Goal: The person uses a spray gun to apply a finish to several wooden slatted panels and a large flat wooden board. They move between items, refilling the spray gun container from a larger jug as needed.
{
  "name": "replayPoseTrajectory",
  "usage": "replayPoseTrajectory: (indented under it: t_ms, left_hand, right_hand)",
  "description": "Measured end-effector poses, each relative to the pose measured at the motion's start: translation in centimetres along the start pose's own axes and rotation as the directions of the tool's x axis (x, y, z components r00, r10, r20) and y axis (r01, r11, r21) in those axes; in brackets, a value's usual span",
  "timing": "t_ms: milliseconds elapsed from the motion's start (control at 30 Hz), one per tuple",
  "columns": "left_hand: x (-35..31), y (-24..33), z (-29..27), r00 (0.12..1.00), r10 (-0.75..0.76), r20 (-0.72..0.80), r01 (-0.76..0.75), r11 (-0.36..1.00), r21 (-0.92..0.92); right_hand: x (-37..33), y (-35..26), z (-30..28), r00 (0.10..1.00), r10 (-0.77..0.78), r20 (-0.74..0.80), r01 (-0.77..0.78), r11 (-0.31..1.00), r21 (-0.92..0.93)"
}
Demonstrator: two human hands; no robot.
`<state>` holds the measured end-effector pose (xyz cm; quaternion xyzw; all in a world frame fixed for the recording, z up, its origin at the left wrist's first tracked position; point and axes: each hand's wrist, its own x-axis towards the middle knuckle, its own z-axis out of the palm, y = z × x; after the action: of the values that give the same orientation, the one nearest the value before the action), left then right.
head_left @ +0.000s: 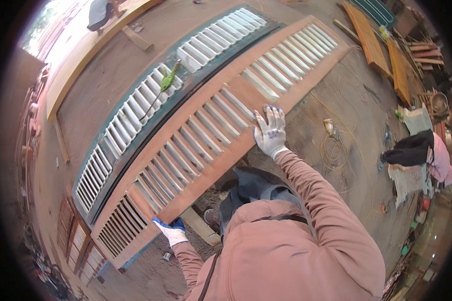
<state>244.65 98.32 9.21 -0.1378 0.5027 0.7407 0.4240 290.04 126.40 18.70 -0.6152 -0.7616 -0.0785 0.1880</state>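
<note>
A long reddish-brown louvered shutter panel with several pale slats lies slanting in front of me, near edge toward my body. My right hand, in a white glove with blue marks, rests on its near edge with fingers stretched out flat. Farther left along that edge, my left hand, gloved in white and blue, grips the panel's rim. Its fingers curl partly out of sight. Just beyond, a dark green louvered panel with whitish slats lies alongside. A green-handled thing with a thin dark shaft sits on those slats.
Thick orange-brown planks lie at the far right. A coil of yellowish cord rests on the dirt floor. At the right edge, another person in pink and black bends low. A long timber beam runs along the far left.
</note>
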Motion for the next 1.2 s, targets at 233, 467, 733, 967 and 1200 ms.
replayPoseTrajectory:
  t_ms: [233, 467, 733, 967, 1200]
  left_hand:
    - [-1.5, -1.6, 2.3, 0.999, 0.035, 0.036, -0.035, 0.999, 0.02]
    - [-6.9, -7.0, 4.1, 0.999, 0.043, -0.027, -0.035, 0.967, 0.252]
    - [-17.5, -25.8, 1.4, 0.911, -0.317, -0.264, 0.412, 0.726, 0.551]
    - [-27.5, -41.0, 7.2, 0.828, -0.53, -0.18, 0.388, 0.311, 0.868]
    - [-28.1, -58.1, 21.2, 0.764, -0.562, 0.318, -0.521, -0.245, 0.818]
  right_hand:
    - [0.6, -0.5, -0.6, 0.989, 0.07, 0.132, -0.06, 0.995, -0.079]
    - [-6.4, 3.6, -4.8, 0.982, -0.185, 0.032, 0.163, 0.923, 0.349]
    - [-31.2, 26.3, -8.0, 0.815, 0.076, 0.575, -0.332, 0.873, 0.356]
    - [-44.2, 42.5, -11.1, 0.682, 0.341, 0.647, -0.577, 0.795, 0.19]
    - [-44.5, 50.8, -7.7, 0.264, 0.701, 0.663, -0.917, 0.395, -0.052]
